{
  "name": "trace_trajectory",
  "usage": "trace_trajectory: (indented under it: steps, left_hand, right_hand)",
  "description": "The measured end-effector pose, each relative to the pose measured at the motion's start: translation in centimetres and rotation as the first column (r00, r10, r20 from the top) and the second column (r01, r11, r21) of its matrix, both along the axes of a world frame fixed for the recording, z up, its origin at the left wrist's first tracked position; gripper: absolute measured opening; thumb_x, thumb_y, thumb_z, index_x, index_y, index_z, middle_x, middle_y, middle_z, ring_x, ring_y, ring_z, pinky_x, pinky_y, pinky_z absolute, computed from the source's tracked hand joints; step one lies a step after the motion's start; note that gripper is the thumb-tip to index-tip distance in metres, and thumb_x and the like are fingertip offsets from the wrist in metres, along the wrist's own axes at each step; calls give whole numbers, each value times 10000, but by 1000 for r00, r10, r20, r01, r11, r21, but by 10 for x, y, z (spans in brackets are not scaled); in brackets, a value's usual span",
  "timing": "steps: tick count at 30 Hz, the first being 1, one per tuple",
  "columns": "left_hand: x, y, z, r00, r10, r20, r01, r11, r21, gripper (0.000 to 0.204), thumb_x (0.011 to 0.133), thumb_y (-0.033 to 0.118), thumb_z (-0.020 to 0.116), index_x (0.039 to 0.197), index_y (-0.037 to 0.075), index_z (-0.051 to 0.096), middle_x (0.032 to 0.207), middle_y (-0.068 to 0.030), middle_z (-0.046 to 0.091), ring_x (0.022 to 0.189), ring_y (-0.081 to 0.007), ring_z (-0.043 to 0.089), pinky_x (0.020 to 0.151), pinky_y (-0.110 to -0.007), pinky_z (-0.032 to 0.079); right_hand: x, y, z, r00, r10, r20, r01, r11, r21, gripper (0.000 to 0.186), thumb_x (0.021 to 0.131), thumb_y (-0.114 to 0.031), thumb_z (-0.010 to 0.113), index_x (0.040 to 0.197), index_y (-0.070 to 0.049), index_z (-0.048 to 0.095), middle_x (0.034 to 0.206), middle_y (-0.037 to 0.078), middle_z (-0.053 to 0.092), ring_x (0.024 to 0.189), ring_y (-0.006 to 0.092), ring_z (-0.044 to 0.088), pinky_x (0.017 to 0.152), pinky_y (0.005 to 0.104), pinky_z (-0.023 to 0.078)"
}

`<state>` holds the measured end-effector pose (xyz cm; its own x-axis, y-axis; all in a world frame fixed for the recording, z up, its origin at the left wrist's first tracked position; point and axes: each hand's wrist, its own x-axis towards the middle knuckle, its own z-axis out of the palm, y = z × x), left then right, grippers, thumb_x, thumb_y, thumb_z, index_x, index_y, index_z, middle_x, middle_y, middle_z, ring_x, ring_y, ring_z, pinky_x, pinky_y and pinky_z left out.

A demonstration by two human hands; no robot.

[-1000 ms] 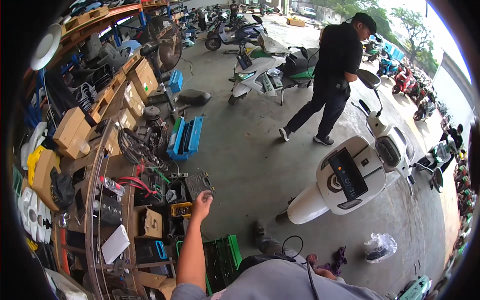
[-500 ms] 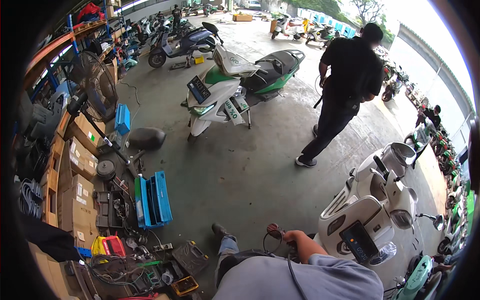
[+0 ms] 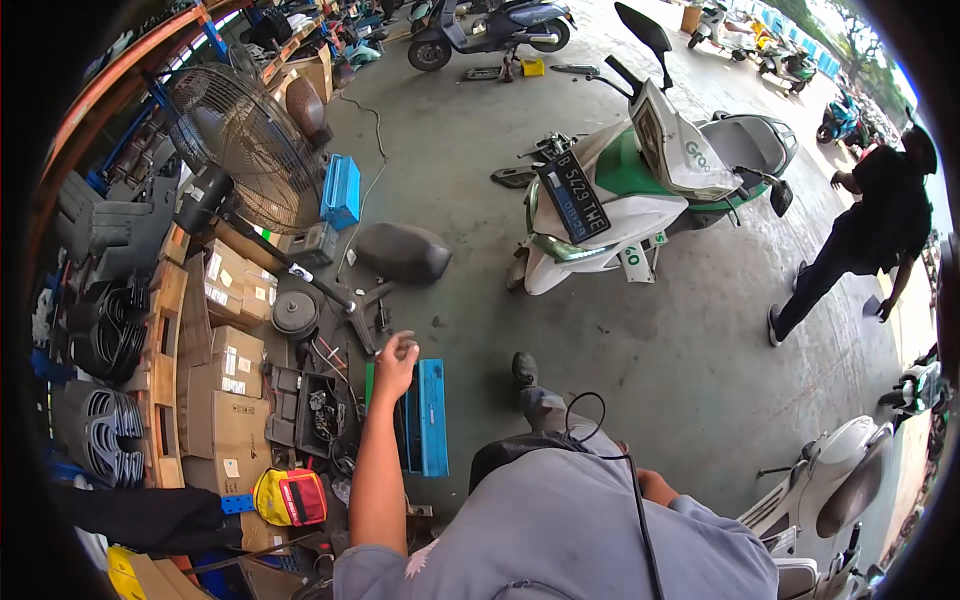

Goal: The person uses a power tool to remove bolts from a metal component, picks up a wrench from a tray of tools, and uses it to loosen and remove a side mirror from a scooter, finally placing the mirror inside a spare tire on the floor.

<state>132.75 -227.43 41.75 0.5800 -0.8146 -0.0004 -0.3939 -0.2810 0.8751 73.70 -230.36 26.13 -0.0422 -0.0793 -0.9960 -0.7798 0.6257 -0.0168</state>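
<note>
My left hand point(image 3: 398, 358) is raised low in front of me, its fingers loosely bent and holding nothing visible, beside a blue toolbox point(image 3: 428, 415) on the floor and near the black metal base of a standing fan point(image 3: 235, 135). My right forearm point(image 3: 655, 486) shows at the right of my grey-shirted body; that hand is mostly hidden behind it. A dark cable loops at my waist. Ahead, a white and green scooter point(image 3: 600, 200) stands with a loose black seat point(image 3: 400, 250) on the floor to its left.
Shelving, pallets and cardboard boxes point(image 3: 228, 370) line my left, with a yellow-red bag point(image 3: 290, 495) and loose parts. A person in black point(image 3: 850, 240) walks at the right. A white scooter point(image 3: 820, 470) stands at the lower right; a dark scooter point(image 3: 470, 35) stands farther back.
My view has moved toward the white and green scooter and fan. My left hand has swung forward into view; my right arm has drawn back. The person in black has shifted rightward.
</note>
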Motion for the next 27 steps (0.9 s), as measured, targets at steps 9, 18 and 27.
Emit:
trace_trajectory:
  steps: [9,18,27]
  left_hand:
    - [154,-138,-127,949,-315,12,151,486,861,371,745,266,669,1049,53,657,1002,-157,672,926,-261,651,805,-349,503]
    - [366,-286,-204,957,-112,-269,285,164,945,383,801,293,644,1051,3,657,1035,-171,663,937,-270,645,796,-378,516]
    - [525,-704,-126,951,-300,-70,290,793,535,323,815,162,615,1103,14,608,977,-147,673,852,-222,649,756,-319,502]
  right_hand:
    - [148,-176,-66,976,-219,15,219,969,-116,270,762,-275,702,831,-32,607,722,87,581,588,227,556,559,365,460]
    - [375,-378,32,886,-465,8,458,876,147,265,783,-250,696,813,-14,580,585,67,497,490,199,505,471,346,428]
    - [536,-406,3,782,-623,1,620,780,86,344,770,-307,692,857,17,615,709,105,610,599,241,585,552,387,459]
